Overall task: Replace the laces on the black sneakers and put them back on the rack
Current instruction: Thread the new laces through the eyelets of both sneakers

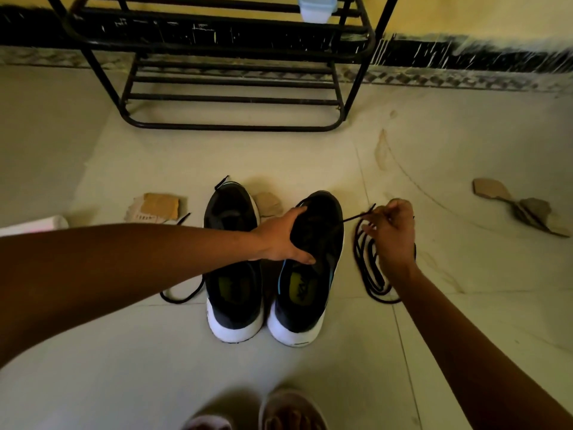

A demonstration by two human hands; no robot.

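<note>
The pale tiled floor (403,352) took up most of what I could see, and at 12 o'clock the black metal rack (229,128) stood against the wall, its lower tiers bare bars. In the middle of the floor the two black sneakers sat side by side on their white soles, toes towards the rack: the left sneaker (232,305) and, touching it at 3 o'clock, the right sneaker (307,311).

The person's left hand (279,240) reached across from 9 o'clock and gripped the forepart of the right sneaker, its fingers curled over the upper and the thumb lying along the near side. The right hand (392,234) was held just beside that shoe at 3 o'clock, its fingers pinched together on the tip of a thin black lace (356,217), which ran taut from the pinch back to the top of the shoe.

Under that hand a coil of black lace (369,280) lay on the floor, near the right sneaker but apart from it. A torn cardboard scrap (527,209) lay well off at 3 o'clock, and another cardboard piece (158,206) sat at 10 o'clock of the left sneaker. A loose lace (183,297) looped out from under the left forearm at 9 o'clock of the left sneaker. A small pale tub (316,9) stood on an upper tier of the rack.
</note>
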